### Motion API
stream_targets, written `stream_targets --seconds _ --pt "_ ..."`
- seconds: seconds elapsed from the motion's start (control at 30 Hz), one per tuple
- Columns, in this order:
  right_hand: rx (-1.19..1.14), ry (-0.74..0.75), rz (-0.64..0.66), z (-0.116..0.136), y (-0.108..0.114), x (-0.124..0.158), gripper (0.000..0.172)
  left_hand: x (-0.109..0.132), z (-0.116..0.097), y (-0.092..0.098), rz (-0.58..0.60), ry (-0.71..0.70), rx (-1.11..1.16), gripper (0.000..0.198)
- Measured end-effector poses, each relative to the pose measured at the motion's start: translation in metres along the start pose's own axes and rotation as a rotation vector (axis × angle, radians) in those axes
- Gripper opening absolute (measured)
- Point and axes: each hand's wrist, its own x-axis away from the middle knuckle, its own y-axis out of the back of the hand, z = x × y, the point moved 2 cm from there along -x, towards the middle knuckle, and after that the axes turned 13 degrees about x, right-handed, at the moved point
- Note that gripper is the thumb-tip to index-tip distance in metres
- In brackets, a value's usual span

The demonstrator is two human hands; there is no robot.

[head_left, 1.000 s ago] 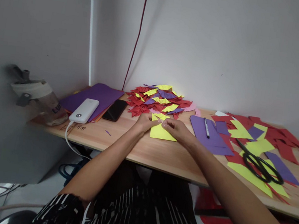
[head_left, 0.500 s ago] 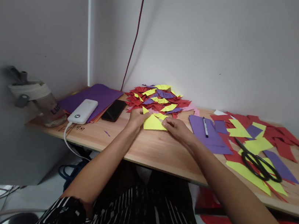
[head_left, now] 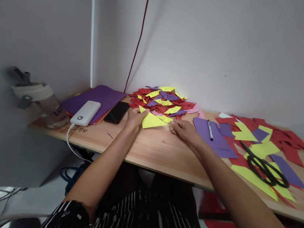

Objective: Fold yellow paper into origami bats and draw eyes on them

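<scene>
A folded piece of yellow paper (head_left: pixel 151 122) is held between my two hands, just above the wooden tabletop. My left hand (head_left: pixel 136 118) pinches its left side, where a pointed corner sticks up past the fingers. At the other end my right hand (head_left: pixel 183 129) has thumb and fingers closed on the tip of a thin yellow strip of the paper. Right behind the hands rises a heap of folded paper pieces (head_left: pixel 163 102) in red, yellow, purple and pink.
Purple sheets (head_left: pixel 222 148) with a pen (head_left: pixel 210 130) lie to the right, then red and yellow scraps (head_left: pixel 267 148) and black scissors (head_left: pixel 268 171). On the left are a phone (head_left: pixel 116 112), a white power bank (head_left: pixel 85 113) with its cable, purple paper (head_left: pixel 100 95) and a clear bottle (head_left: pixel 53 109).
My right hand has shifted slightly right, from the main body of the yellow paper out to its strip end. The left hand keeps its hold, and the paper is tilted more.
</scene>
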Motion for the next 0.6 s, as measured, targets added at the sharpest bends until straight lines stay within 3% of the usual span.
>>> stream_targets --seconds 0.3,0.6 --pt "0.016 0.026 -0.045 0.023 -0.003 0.006 0.04 0.018 0.014 -0.016 0.182 0.134 -0.006 0.04" --pt "0.047 0.066 -0.009 0.02 -0.009 0.005 0.03 0.025 0.029 -0.022 0.355 0.219 -0.034 0.045"
